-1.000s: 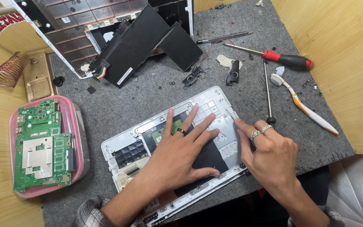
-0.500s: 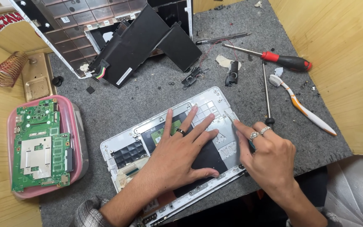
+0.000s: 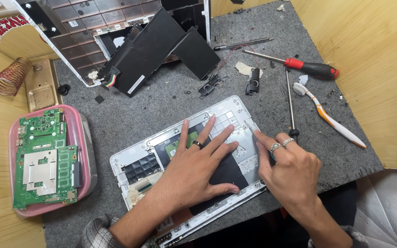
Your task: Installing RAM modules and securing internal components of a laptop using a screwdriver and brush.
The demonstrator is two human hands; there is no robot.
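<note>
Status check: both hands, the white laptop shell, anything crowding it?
Left hand flat, fingers spread, on the white opened laptop shell. Right hand pinches a thin tool at its right edge. Thin metal rod lies just right, apart.

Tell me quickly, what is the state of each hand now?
Left hand: open, fingers spread, pressed flat on the white laptop shell.
Right hand: closed around a thin tool, its tip at the shell's right edge.
</note>
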